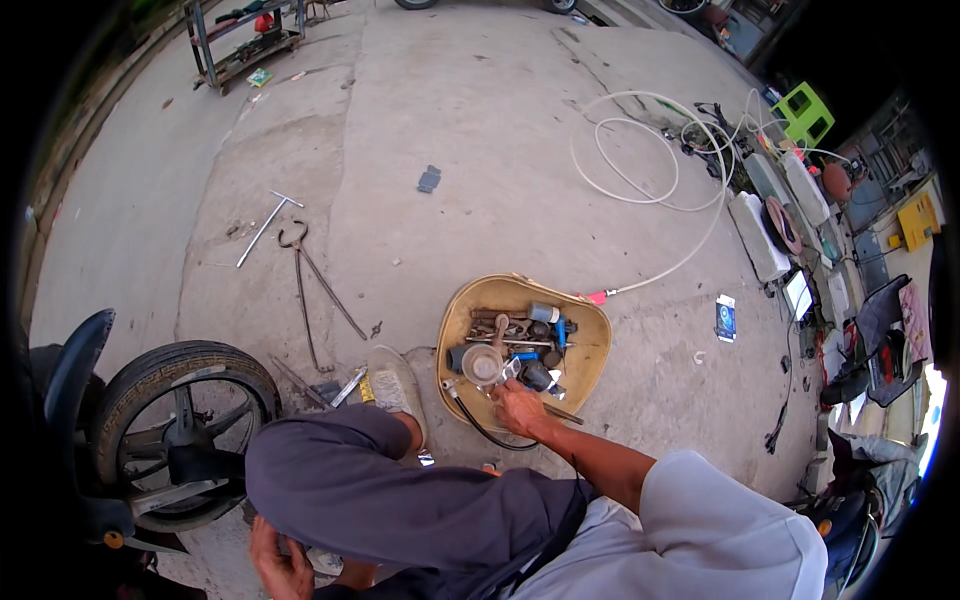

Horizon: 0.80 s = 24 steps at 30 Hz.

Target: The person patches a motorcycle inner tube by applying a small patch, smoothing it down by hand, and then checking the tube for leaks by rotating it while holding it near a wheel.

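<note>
"Where is the right hand resting?"

"Over the tan tub of tools, which is standing on the concrete. I can't tell whether it's gripping anything."

"And the left hand?"

"Curling loosely near the wheel; I can't tell if it's holding something."

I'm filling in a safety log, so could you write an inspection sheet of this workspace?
Surface: concrete floor, cracked in places.
Job's things: tan basin of mixed tools and parts, with a clear cup; spoked wheel at left.
Clutter: T-handle wrench, tongs and dark flat scrap, all on the floor.
Grips: right grip at the basin's near side; left grip at lower left; whether either holds anything is unclear.
Cables: pale hose, loosely looped, red end at the basin's rim; black cable at right.
Surroundings: green stool, upper right; metal trolley, upper left.
</note>
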Each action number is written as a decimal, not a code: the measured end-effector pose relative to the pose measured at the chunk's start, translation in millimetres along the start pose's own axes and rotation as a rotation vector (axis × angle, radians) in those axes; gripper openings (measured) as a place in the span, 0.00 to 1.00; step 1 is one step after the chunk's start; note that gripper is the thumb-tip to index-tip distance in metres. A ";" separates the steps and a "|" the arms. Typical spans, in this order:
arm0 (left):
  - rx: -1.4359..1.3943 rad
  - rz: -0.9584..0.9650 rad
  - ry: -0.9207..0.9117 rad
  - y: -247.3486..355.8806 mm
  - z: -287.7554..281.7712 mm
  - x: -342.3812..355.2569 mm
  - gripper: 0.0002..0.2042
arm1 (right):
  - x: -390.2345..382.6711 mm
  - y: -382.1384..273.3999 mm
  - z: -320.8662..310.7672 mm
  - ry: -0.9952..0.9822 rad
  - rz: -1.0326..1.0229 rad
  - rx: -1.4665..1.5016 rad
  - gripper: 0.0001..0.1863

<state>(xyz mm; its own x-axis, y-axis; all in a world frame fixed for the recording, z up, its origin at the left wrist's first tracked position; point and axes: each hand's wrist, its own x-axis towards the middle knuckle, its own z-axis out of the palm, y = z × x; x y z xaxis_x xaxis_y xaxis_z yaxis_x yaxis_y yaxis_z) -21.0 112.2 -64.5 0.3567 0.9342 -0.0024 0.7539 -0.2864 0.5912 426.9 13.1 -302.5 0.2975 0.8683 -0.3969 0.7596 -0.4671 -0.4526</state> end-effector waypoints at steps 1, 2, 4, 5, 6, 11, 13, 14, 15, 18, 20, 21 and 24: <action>0.052 0.026 -0.035 1.7 -1.1 1.7 0.15 | 1.9 1.4 0.6 -0.001 -0.003 0.000 0.15; 0.107 0.051 -0.073 2.6 -2.8 1.9 0.16 | 1.4 1.0 -0.8 0.126 0.034 0.066 0.16; 0.019 -0.032 -0.095 -10.8 3.7 -5.3 0.16 | 3.7 3.8 -7.1 0.326 0.089 0.168 0.18; -0.075 -0.112 -0.114 -16.3 7.1 -7.9 0.17 | 9.5 7.6 -15.1 0.323 0.091 0.169 0.18; -0.075 -0.113 -0.115 -18.2 9.0 -7.5 0.17 | 16.9 13.7 -22.9 0.378 0.109 0.149 0.20; 0.103 -0.131 -0.237 -4.9 5.2 1.7 0.17 | 42.3 43.7 -41.3 0.369 0.104 -0.025 0.27; 0.103 -0.089 -0.200 -6.4 6.9 1.2 0.16 | 51.7 45.8 -42.6 0.191 0.170 -0.134 0.28; 0.103 -0.045 -0.169 -7.1 7.6 0.3 0.16 | 55.1 44.0 -44.9 0.137 0.173 -0.166 0.29; 0.106 -0.051 -0.167 -6.8 7.8 -0.3 0.16 | 57.6 42.5 -45.7 0.133 0.167 -0.165 0.29; 0.049 -0.014 -0.138 4.7 8.9 2.1 0.14 | 62.0 42.6 -46.7 0.056 0.237 -0.189 0.27; -0.005 -0.049 -0.128 26.0 10.1 9.8 0.11 | 62.8 48.4 -46.0 0.084 0.239 -0.281 0.22; -0.001 -0.053 -0.128 27.6 9.3 10.5 0.11 | 64.9 49.4 -45.9 0.079 0.235 -0.279 0.22; -0.009 -0.071 -0.131 26.6 7.4 8.4 0.16 | 78.7 53.8 -46.0 0.114 0.242 -0.277 0.16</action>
<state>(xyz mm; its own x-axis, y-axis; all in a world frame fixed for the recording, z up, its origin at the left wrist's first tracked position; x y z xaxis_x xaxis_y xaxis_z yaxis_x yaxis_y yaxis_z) 6.2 110.9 -54.8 0.3719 0.9162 -0.1493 0.7752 -0.2181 0.5928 517.8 63.9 -321.3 0.5380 0.7584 -0.3680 0.7822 -0.6119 -0.1175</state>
